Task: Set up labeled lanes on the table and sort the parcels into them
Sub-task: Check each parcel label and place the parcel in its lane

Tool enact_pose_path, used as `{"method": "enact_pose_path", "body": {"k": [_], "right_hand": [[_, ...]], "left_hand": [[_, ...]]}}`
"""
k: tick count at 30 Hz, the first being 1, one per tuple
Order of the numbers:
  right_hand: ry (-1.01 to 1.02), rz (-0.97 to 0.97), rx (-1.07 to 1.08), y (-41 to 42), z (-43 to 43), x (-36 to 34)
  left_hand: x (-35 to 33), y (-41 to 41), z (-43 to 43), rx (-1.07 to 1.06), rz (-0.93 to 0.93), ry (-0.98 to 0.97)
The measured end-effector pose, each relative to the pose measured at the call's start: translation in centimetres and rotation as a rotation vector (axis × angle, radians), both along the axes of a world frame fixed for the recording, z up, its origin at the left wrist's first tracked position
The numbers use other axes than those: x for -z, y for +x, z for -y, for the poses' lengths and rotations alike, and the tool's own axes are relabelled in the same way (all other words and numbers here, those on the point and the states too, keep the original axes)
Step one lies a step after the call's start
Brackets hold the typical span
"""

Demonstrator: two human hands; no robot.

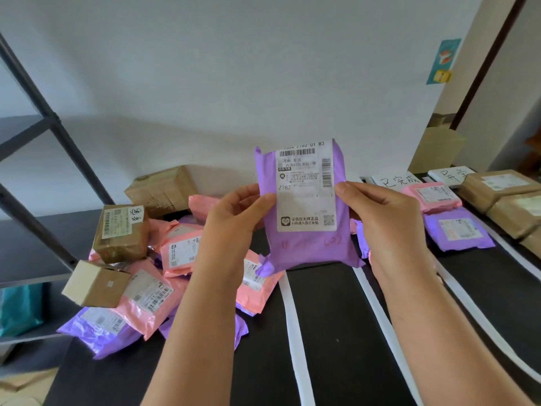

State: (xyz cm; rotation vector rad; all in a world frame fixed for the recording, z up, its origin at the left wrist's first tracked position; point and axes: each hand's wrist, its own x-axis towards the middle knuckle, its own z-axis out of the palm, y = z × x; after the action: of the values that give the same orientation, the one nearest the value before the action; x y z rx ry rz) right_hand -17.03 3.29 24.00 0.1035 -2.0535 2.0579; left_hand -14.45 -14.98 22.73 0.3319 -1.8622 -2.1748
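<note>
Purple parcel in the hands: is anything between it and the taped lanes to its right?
Nothing visible. The left hand and right hand hold the purple parcel above the table; the lane between white tape strips below looks bare.

Free room: the black tabletop [325,332] shows bare between the first white tape strip [295,332] and the second white tape strip [377,317], and again in the near part of the lane to the right. Obstacles: a heap of pink and purple plastic mailers and brown cardboard boxes [140,273] covers the table's left side, nearly to the first strip. Far right, a pink mailer [433,197], a purple mailer [459,230] and taped brown cartons [497,189] occupy the lanes' far ends. A dark metal shelf frame [58,133] bounds the left. Above mid-table, the purple labelled parcel [307,250], gripped by the left hand [234,218] and right hand [386,221], blocks the centre.
</note>
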Motion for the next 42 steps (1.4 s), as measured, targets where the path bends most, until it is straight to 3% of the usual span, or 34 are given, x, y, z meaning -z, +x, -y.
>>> {"method": "enact_pose_path", "body": {"k": [5, 16, 20, 25, 33, 42], "right_hand": [[0.041, 0.007, 0.083, -0.4, -0.2, 1.0], [0.192, 0.237, 0.251, 1.8, -2.8, 4.8], [0.234, 0.265, 0.401, 3.7, -5.8, 5.9], [0.352, 0.182, 0.596, 6.6, -11.7, 6.2], [0.6, 0.191, 0.448, 11.6, -24.2, 7.6], [0.558, 0.253, 0.505, 16.7, -39.7, 9.8]], "left_hand": [[1.0, -0.3, -0.5, -0.016, 0.118, -0.23], [4.9, -1.7, -3.1, 0.132, 0.174, -0.195], [6.6, -1.6, -6.0, 0.233, 0.194, -0.241], [7.2, -0.5, -11.3, 0.357, 0.187, -0.419], [7.1, 3.6, -23.1, 0.47, 0.136, -0.541], [8.4, 8.1, -39.0, 0.591, 0.072, -0.668]]}}
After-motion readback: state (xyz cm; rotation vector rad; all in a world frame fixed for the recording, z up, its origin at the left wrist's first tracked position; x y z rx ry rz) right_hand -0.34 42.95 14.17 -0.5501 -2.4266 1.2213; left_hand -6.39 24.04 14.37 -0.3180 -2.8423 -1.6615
